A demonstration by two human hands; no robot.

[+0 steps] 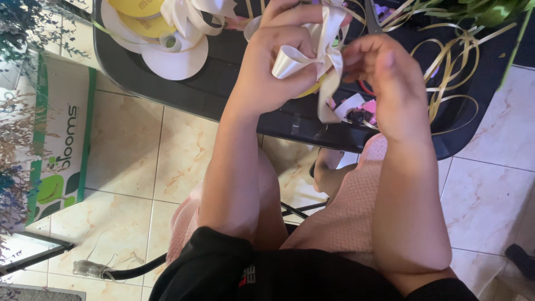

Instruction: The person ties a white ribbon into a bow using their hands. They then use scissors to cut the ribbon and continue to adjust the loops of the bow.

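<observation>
Pinching a cream satin ribbon bow point(312, 58) between them, the 2 hands are working just above the edge of a dark tray-like table point(223, 95). The left hand point(278, 61) is closing its fingers around the looped part of the bow, thumb pressed against the folds, while the right hand point(384, 72) is gripping the knot area from the other side with fingertips together on the ribbon. 1 tail of the ribbon is hanging down below the hands, free and slightly curled.

The ribbon is looking light, soft and glossy, so it is likely slipping easily; the crossing point at the centre seems the surest place to hold, since the loops would flatten under pressure.

On the table behind the left hand, 2 or so ribbon spools point(161, 39) with white flanges and yellow cores are lying near each other. Thin gold curling strips point(457, 61) are spreading to the right, and small pink scraps point(365, 111) are lying under the hands. A white and green cardboard box point(61, 134) is standing on the tiled floor point(139, 167) at the left.
</observation>
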